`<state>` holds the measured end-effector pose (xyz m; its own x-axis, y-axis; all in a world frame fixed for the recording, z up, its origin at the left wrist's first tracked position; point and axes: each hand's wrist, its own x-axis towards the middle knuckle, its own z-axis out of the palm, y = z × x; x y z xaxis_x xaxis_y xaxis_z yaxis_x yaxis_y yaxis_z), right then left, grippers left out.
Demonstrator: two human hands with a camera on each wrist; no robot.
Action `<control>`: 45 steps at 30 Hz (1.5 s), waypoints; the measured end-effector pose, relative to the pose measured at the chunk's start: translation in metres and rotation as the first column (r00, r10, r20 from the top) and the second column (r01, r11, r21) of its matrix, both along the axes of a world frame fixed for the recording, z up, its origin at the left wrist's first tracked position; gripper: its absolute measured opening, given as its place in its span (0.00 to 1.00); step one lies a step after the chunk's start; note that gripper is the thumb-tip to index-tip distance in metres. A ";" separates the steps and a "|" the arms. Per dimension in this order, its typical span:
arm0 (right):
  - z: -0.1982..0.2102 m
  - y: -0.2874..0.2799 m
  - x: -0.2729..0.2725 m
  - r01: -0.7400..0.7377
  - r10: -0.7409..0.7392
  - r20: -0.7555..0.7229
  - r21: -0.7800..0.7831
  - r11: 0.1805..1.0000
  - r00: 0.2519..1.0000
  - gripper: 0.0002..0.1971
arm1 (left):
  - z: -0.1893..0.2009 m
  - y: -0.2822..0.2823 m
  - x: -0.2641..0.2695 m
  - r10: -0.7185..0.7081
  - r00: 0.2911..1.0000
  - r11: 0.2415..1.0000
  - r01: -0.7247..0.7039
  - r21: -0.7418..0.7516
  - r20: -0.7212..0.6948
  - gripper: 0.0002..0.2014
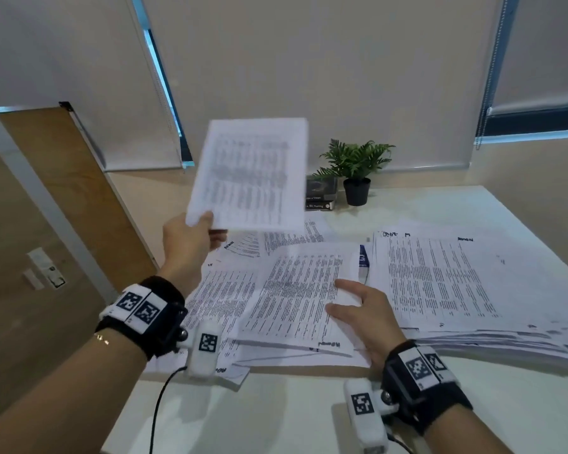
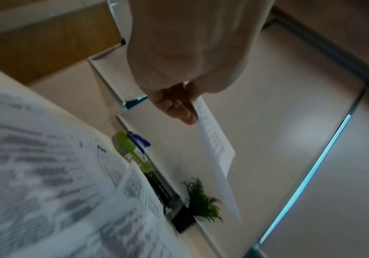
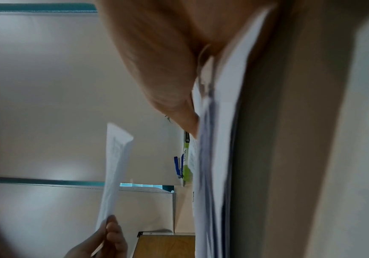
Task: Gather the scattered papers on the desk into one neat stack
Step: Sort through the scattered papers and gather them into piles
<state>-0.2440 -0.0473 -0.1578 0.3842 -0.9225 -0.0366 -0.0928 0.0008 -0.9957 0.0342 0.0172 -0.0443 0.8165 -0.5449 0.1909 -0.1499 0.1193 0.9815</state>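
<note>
My left hand [image 1: 194, 239] pinches the lower left corner of a printed sheet [image 1: 250, 175] and holds it raised and blurred above the desk [image 1: 292, 404]. The left wrist view shows the fingers [image 2: 174, 104] on that sheet [image 2: 214, 153], seen edge-on. My right hand [image 1: 358, 309] lies low at the right edge of the middle sheets [image 1: 295, 290], thumb on top, and the edge curls up over the other fingers. In the right wrist view the hand [image 3: 157, 61] closes on the paper edges [image 3: 210, 139]. More printed sheets lie fanned across the desk, with a thick loose pile [image 1: 440, 283] to the right.
A small potted plant [image 1: 356, 165] and a few dark books [image 1: 320, 194] stand at the back of the desk by the wall. A green marker and blue pen [image 2: 132, 153] lie near them. A wooden partition [image 1: 63, 191] borders the desk on the left.
</note>
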 end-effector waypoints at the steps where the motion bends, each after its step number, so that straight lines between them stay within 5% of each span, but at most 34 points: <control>1: 0.000 0.000 0.000 0.000 -0.001 0.010 0.037 0.999 1.000 0.26 | -0.006 0.001 -0.007 -0.088 0.994 0.995 0.091 0.040 -0.061 0.06; 4: 0.009 0.001 0.002 0.032 -0.035 0.032 0.112 0.993 0.999 0.17 | -0.034 0.003 -0.026 -0.246 0.953 0.944 0.276 0.178 -0.177 0.03; 7: 0.011 -0.005 0.004 0.067 -0.069 0.012 0.108 0.992 0.998 0.49 | -0.061 0.010 -0.038 -0.331 0.922 0.840 0.386 0.382 -0.202 0.04; 8: 0.011 -0.007 0.004 0.074 -0.087 0.078 0.154 0.985 0.993 0.49 | -0.068 0.012 -0.041 -0.364 0.907 0.791 0.420 0.444 -0.210 0.05; 12: 0.011 -0.008 0.003 0.016 -0.098 0.281 0.282 0.959 0.955 0.23 | -0.073 0.021 -0.050 -0.442 0.861 0.632 0.499 0.594 -0.253 0.04; 18: 0.008 -0.008 0.002 0.012 -0.069 0.207 0.267 0.964 0.976 0.28 | -0.071 0.018 -0.048 -0.473 0.809 0.637 0.588 0.498 -0.350 0.14; 22: -0.001 -0.008 0.002 0.071 -0.085 0.087 0.156 0.985 0.993 0.14 | -0.067 0.007 -0.049 -0.497 0.860 0.557 0.421 0.716 -0.119 0.24; 25: -0.004 -0.009 0.002 0.076 -0.085 0.063 0.134 0.988 0.994 0.18 | -0.064 -0.018 -0.038 -0.468 0.872 0.622 0.214 0.753 0.140 0.21; 29: -0.003 -0.009 0.002 0.064 -0.071 0.053 0.116 0.991 0.996 0.19 | -0.066 -0.058 -0.022 -0.328 0.944 0.673 0.201 0.712 0.044 0.23; 32: -0.002 -0.009 0.001 0.039 -0.046 0.060 0.108 0.993 0.997 0.20 | -0.074 -0.083 -0.013 -0.272 0.960 0.664 0.139 0.735 0.064 0.32; 36: -0.004 -0.010 0.001 0.016 -0.024 0.080 0.104 0.994 0.996 0.22 | -0.084 -0.102 -0.010 -0.271 0.946 0.639 0.038 0.769 0.178 0.22; 41: -0.008 -0.012 0.002 0.028 -0.040 0.118 0.105 0.994 0.992 0.22 | -0.086 -0.116 0.001 -0.127 0.992 0.755 0.112 0.647 -0.023 0.10; 45: -0.007 -0.011 0.003 0.028 -0.037 0.128 0.074 0.997 0.991 0.36 | -0.071 -0.116 0.002 0.019 0.999 0.867 0.006 0.499 -0.045 0.06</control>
